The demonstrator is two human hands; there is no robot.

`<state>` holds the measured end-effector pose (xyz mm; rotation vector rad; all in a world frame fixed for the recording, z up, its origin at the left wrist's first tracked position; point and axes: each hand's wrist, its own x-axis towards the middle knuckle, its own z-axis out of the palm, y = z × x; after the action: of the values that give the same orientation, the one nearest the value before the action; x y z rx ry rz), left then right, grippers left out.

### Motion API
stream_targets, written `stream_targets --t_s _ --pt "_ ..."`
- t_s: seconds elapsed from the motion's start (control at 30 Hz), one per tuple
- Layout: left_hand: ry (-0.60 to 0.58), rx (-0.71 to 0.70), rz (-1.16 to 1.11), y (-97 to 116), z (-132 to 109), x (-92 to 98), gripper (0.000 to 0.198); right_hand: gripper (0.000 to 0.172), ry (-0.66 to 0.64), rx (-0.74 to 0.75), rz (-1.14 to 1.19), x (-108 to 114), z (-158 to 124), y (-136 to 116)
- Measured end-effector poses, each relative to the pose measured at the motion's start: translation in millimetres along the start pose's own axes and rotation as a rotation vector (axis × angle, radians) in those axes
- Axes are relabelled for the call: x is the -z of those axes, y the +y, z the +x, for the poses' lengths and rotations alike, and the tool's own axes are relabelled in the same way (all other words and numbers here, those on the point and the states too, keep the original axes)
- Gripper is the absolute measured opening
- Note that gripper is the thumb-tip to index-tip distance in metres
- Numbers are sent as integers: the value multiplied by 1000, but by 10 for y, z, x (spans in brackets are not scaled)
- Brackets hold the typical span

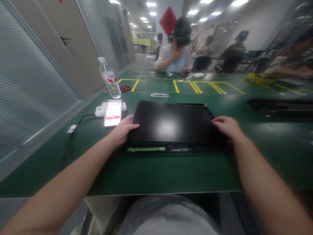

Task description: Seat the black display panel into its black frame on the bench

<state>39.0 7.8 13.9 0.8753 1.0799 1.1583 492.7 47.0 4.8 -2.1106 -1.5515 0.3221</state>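
A flat black display panel (168,122) lies slightly askew over a black frame (195,148) on the table in front of me. My left hand (124,129) grips the panel's left edge, thumb on top and fingers at the side and below. At the opposite edge, my right hand (226,127) has thumb and fingers closed on the panel's right side, close to the frame's rim. Along the near side, a green circuit board strip (146,149) shows inside the frame. The panel's underside is hidden.
Left of the panel are a lit phone (112,114), a white device with a black cable (78,125), a water bottle (110,78) and red-handled scissors (125,88). Dark parts (276,106) lie at right on the green table (166,176). A person (176,55) sits opposite.
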Motion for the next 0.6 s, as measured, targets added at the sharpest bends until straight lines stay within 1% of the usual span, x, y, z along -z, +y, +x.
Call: stream_targets --t_s 0.33,0.5,0.6 --pt "16 -6 12 11 -8 -3 66 18 -4 -9 -10 11 -1 -12" --pt "15 3 20 7 0 2 68 20 -8 -44 83 -13 31 45" --pt "23 4 23 2 4 4 68 17 11 -64 119 -7 32 51"
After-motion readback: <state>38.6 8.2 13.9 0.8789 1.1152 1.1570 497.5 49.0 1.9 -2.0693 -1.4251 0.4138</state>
